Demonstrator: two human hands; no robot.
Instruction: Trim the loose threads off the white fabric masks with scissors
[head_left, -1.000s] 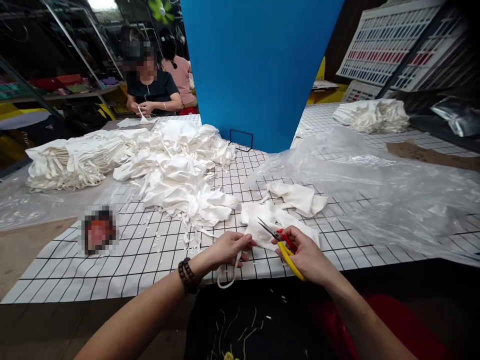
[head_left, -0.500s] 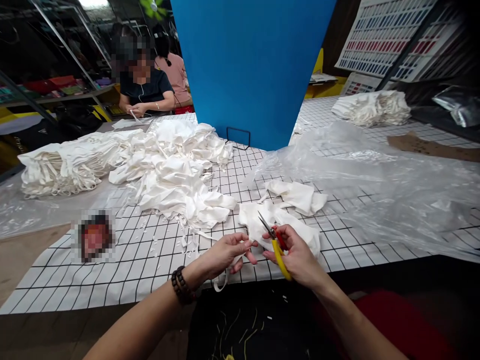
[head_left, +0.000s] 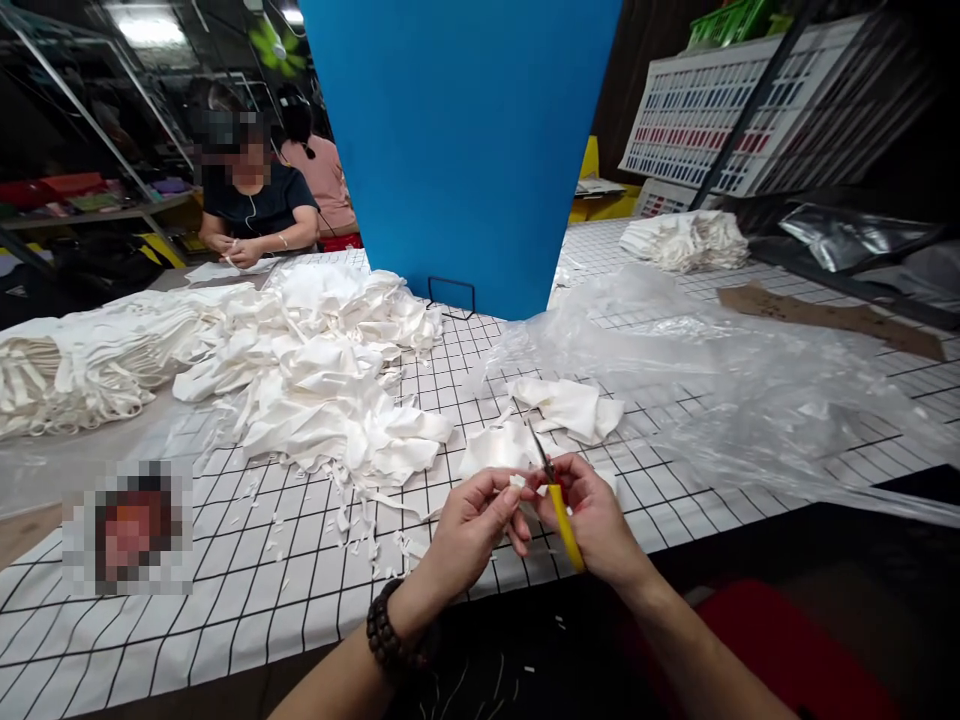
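Up close, we saw a small white cloth piece (head_left: 501,450), soft and crumpled, lying on the grid-patterned table (head_left: 247,590) just above the hands. Our left hand (head_left: 472,525) pinched a scrap of its edge between thumb and fingertips (head_left: 517,497), while our right hand (head_left: 592,515) was closed around the yellow-handled snips (head_left: 559,500), whose blades pointed up over the cloth. Whether the blades were parted we could not tell. A second white piece (head_left: 570,405) lay just beyond, a big heap of white cloth (head_left: 315,370) spread to the left, and clear plastic sheeting (head_left: 750,390) covered the right.
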